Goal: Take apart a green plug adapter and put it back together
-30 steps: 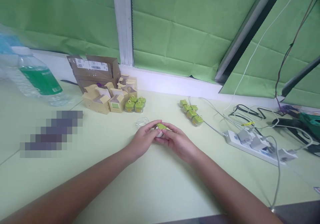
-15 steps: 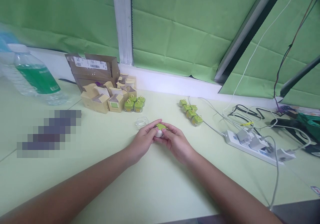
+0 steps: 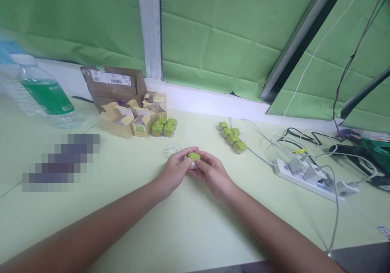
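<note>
Both my hands meet at the middle of the table. My left hand [image 3: 175, 169] and my right hand [image 3: 211, 173] hold a small white rounded object with a lime-green top [image 3: 194, 157] between their fingers, hiding most of it. Just beyond my left hand lies a small transparent plastic piece [image 3: 173, 148]. Lime-green cube-shaped containers with small loops on top stand in a cluster [image 3: 162, 126] by the boxes and in a slanted row [image 3: 231, 136] beyond my right hand.
Flattened-open small cardboard boxes [image 3: 122, 120] and a brown carton [image 3: 114, 87] stand at the back left, with a large water bottle [image 3: 42, 94] beyond them. A white power strip [image 3: 304, 176] with plugs and tangled cables lies at the right. A pixelated patch [image 3: 61, 163] covers part of the table.
My hands have turned the small object slightly, and its green top now sits a little lower between my fingers. The view has shifted slightly.
</note>
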The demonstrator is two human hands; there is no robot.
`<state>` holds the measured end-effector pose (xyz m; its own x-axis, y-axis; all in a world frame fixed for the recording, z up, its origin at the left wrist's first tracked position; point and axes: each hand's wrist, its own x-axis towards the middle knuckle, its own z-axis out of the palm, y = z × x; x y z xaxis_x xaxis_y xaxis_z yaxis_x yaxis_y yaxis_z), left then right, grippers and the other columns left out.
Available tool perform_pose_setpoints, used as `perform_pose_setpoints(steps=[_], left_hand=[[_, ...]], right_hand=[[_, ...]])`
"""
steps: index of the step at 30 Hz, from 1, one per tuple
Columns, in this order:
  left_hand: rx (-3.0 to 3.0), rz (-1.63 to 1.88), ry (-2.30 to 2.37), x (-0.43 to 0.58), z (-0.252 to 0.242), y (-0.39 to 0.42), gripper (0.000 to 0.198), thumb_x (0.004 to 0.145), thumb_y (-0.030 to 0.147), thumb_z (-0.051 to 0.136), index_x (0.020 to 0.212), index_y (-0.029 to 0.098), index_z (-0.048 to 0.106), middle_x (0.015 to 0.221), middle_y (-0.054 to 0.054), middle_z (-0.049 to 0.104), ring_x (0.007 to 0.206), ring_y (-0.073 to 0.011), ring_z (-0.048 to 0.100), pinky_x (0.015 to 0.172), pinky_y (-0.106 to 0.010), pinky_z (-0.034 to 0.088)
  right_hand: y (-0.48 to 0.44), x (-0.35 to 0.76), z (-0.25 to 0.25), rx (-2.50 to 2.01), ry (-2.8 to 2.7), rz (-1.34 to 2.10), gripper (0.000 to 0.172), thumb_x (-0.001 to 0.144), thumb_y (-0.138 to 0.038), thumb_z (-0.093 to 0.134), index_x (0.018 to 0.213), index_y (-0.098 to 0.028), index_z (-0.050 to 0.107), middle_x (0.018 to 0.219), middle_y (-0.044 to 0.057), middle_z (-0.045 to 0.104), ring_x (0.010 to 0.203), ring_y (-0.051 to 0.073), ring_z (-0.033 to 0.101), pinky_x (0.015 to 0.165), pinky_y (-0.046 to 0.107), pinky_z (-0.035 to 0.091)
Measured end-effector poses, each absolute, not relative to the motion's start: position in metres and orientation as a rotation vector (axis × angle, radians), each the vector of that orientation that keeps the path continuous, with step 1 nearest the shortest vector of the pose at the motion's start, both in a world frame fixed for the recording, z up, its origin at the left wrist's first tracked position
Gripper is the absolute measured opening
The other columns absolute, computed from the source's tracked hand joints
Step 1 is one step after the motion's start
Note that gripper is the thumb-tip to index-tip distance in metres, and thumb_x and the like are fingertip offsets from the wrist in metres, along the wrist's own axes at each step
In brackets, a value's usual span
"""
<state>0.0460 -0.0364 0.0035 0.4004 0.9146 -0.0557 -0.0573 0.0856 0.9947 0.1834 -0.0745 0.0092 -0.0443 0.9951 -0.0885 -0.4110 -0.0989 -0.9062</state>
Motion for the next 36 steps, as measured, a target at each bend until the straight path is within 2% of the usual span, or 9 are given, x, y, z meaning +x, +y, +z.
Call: perform_pose_setpoints(steps=[11,17,21,23,25,29,33,36], left_hand=[[1.261,0.871,0.914,0.048,0.003,-0.036,0.049,0.082,0.023,0.054,0.130,0.020,0.063,0.140,-0.011,0.061,0.125,-0.0284,0.059,0.103,-0.043,0.050],[1.273,0.941,0.938,0.048,0.009,-0.034,0.046,0.083,0.027,0.050,0.128,0.019,0.061,0.126,-0.010,0.066,0.112,-0.0268,0.064,0.087,-0.039,0.057],[1.412,0.978,1.008,0.044,0.012,-0.031,0.046,0.083,0.031,0.055,0.127,0.019,0.060,0.119,-0.008,0.068,0.101,-0.0234,0.068,0.082,-0.035,0.058],[1.536,1.002,1.057,0.042,0.012,-0.030,0.044,0.083,0.034,0.058,0.125,0.020,0.062,0.118,-0.007,0.069,0.097,-0.0226,0.068,0.083,-0.036,0.057],[1.629,1.023,1.075,0.040,0.011,-0.030,0.041,0.085,0.038,0.059,0.122,0.021,0.064,0.121,-0.007,0.068,0.100,-0.0232,0.068,0.086,-0.037,0.056],[1.609,1.020,1.033,0.038,0.009,-0.029,0.047,0.088,0.044,0.059,0.128,0.020,0.063,0.134,-0.008,0.064,0.118,-0.0260,0.063,0.101,-0.040,0.051],[1.571,0.966,0.925,0.040,0.003,-0.029,0.057,0.091,0.047,0.057,0.142,0.020,0.054,0.142,-0.009,0.059,0.126,-0.0264,0.059,0.107,-0.042,0.047],[1.685,0.986,0.957,0.041,0.000,-0.030,0.053,0.094,0.043,0.054,0.142,0.021,0.053,0.147,-0.008,0.054,0.135,-0.0255,0.051,0.112,-0.040,0.043]], right_hand=[[-0.070,0.180,-0.003,-0.934,-0.846,1.444,0.039,0.071,-0.038,0.081,0.102,-0.019,0.069,0.097,0.004,0.070,0.090,0.021,0.068,0.090,0.042,0.056],[-0.068,0.184,0.008,-0.990,-0.889,1.474,0.041,0.077,-0.042,0.076,0.112,-0.022,0.065,0.096,0.004,0.069,0.087,0.020,0.070,0.084,0.042,0.059],[-0.066,0.193,0.011,-1.147,-1.093,1.333,0.042,0.079,-0.041,0.075,0.117,-0.026,0.066,0.114,0.006,0.067,0.087,0.019,0.070,0.074,0.037,0.061],[-0.065,0.198,0.009,-1.172,-1.218,1.205,0.040,0.080,-0.041,0.075,0.116,-0.027,0.068,0.120,0.005,0.067,0.089,0.018,0.069,0.074,0.035,0.060],[-0.065,0.201,0.007,-1.129,-1.308,1.124,0.039,0.081,-0.041,0.074,0.116,-0.026,0.069,0.115,0.005,0.069,0.089,0.018,0.069,0.081,0.036,0.059],[-0.065,0.200,0.007,-1.065,-1.335,1.108,0.039,0.083,-0.045,0.072,0.116,-0.022,0.069,0.112,0.007,0.072,0.093,0.020,0.070,0.091,0.040,0.056],[-0.067,0.197,0.008,-1.099,-1.302,1.095,0.038,0.084,-0.046,0.071,0.110,-0.020,0.068,0.113,0.009,0.072,0.094,0.022,0.071,0.090,0.040,0.056],[-0.067,0.197,0.004,-1.106,-1.335,1.079,0.034,0.087,-0.043,0.067,0.112,-0.020,0.066,0.114,0.009,0.071,0.094,0.021,0.072,0.088,0.038,0.056]])
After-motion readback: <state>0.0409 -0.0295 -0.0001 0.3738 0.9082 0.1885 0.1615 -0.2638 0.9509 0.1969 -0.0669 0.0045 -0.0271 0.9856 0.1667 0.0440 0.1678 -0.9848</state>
